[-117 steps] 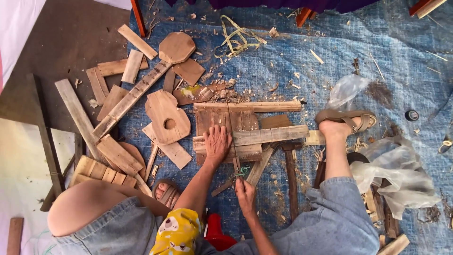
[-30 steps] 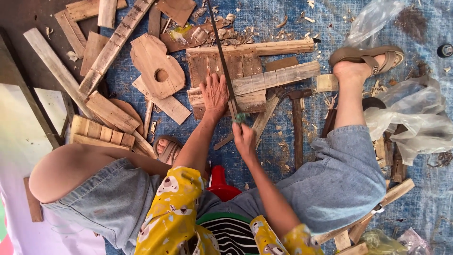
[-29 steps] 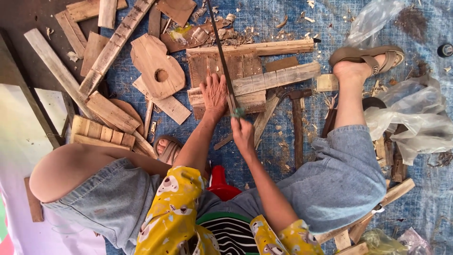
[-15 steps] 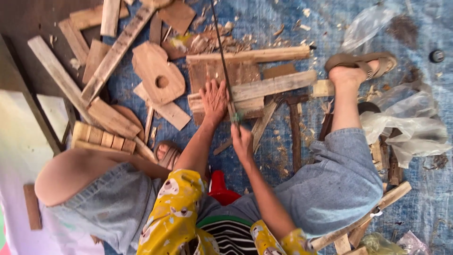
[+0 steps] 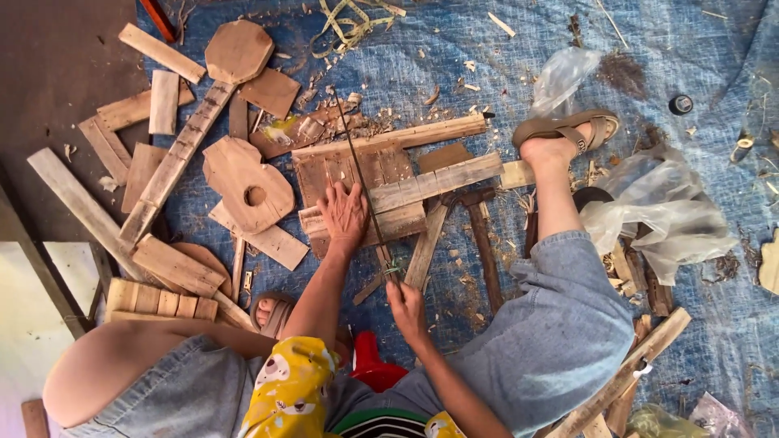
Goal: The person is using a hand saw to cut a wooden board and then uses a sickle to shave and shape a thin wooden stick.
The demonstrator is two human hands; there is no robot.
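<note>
Near the middle of the blue tarp, my left hand lies flat and open on the slatted wooden panel, pinning it. My right hand is closed around the handle of a thin saw blade. Its long axis runs from me toward the tarp's far edge, tip pointing away. Sawdust and offcuts suggest cutting is underway; the panel looks uncut through.

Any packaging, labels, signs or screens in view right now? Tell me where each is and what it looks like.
No labels, signs or screens show. Only loose plastic wrapping:
Clear bag, crumpled, on the blue tarp above the sandal.
Large clear bag, crumpled and whitish, right of the lower leg.
Small crumpled wrappers, greenish and clear, at the bottom right edge; too blurred to tell more.
</note>
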